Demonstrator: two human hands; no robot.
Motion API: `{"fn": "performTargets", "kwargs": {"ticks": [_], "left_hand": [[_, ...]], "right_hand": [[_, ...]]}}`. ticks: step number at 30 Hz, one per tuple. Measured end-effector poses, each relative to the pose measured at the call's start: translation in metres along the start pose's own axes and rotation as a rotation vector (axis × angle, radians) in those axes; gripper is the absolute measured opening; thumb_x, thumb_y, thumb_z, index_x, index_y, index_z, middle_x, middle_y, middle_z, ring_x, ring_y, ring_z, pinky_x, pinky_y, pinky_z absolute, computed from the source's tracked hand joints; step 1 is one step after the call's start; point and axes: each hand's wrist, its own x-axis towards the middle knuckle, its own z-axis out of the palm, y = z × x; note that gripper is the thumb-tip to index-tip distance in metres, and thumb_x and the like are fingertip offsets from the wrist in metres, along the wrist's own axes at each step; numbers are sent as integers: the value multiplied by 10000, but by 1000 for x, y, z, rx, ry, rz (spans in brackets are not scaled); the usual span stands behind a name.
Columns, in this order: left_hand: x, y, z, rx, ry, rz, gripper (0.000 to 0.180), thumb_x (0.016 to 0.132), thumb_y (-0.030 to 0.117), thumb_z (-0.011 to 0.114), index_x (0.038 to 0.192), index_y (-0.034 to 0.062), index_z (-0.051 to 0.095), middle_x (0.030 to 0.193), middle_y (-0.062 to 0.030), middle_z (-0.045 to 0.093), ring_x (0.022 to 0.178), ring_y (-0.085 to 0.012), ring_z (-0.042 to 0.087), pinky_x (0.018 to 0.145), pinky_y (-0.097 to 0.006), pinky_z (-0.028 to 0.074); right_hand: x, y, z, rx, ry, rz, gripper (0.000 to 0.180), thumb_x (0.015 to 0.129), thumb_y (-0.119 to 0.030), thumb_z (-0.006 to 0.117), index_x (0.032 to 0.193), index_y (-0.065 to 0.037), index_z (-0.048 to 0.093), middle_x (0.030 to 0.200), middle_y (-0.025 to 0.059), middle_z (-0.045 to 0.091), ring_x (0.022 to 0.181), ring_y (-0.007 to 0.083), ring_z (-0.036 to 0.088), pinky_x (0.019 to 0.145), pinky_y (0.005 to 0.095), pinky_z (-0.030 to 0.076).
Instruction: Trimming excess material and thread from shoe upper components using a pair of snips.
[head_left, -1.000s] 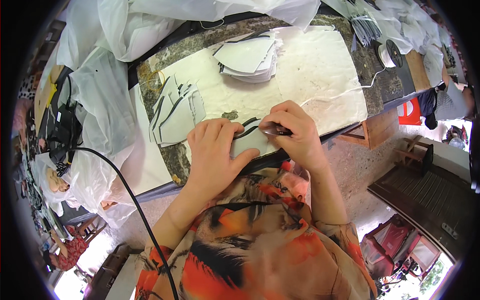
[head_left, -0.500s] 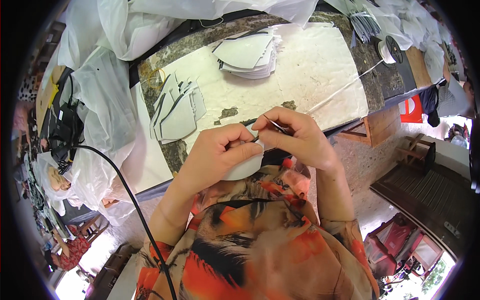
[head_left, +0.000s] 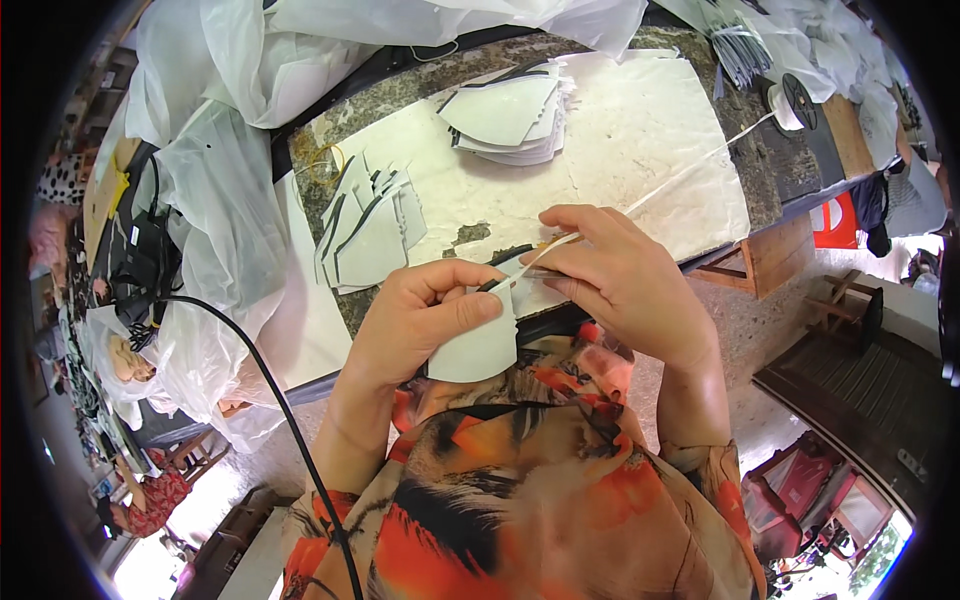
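Note:
A white, flat, curved piece (head_left: 473, 348) with a dark edge strip at its top is pinched between the thumb and fingers of my left hand (head_left: 425, 315). It hangs in front of my body, just off the table's near edge. My right hand (head_left: 635, 285) is close beside it on the right, its fingers closed on a narrow white tape (head_left: 697, 166). From the piece's top corner the tape runs past my right fingers and on to a spool (head_left: 787, 108) at the far right. Whether my right hand also holds a tool is hidden.
Two stacks of similar pieces lie on the table, one far back (head_left: 510, 115) and one at left (head_left: 375, 235). A worn white sheet (head_left: 620, 130) covers the tabletop. Clear plastic bags (head_left: 225, 200) crowd the left side, where a black cable (head_left: 255, 375) hangs. A wooden stool (head_left: 840, 305) stands right.
My hands have drawn apart, the right one moving rightward. White tape now stretches between them. The thin dark pointed thing at my right fingers no longer shows, and more of the white piece is visible.

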Motion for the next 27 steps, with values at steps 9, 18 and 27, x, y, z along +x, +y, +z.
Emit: {"fn": "performTargets", "kwargs": {"ticks": [9, 18, 27], "left_hand": [[1, -13, 15, -278, 40, 41, 279, 974, 89, 717, 1232, -13, 694, 929, -42, 739, 754, -75, 670, 648, -227, 544], [0, -16, 15, -305, 40, 27, 266, 977, 76, 710, 1225, -16, 687, 929, -43, 738, 779, -86, 686, 676, -240, 569], [-1, -16, 16, -314, 39, 34, 253, 978, 98, 716, 1203, -17, 692, 957, -56, 747, 799, -94, 695, 689, -248, 577]], "right_hand": [[12, -2, 2, 129, -146, 83, 204, 953, -260, 606, 1012, -92, 706, 915, 131, 689, 927, 354, 654, 801, 451, 523], [15, 1, 10, 741, -227, 296, 545, 1087, -477, 437, 986, -3, 687, 872, 155, 684, 795, 315, 627, 755, 398, 489], [18, 5, 16, 979, -336, 431, 544, 1081, -481, 490, 874, -18, 686, 794, -7, 606, 709, 83, 471, 655, 246, 402]]}}
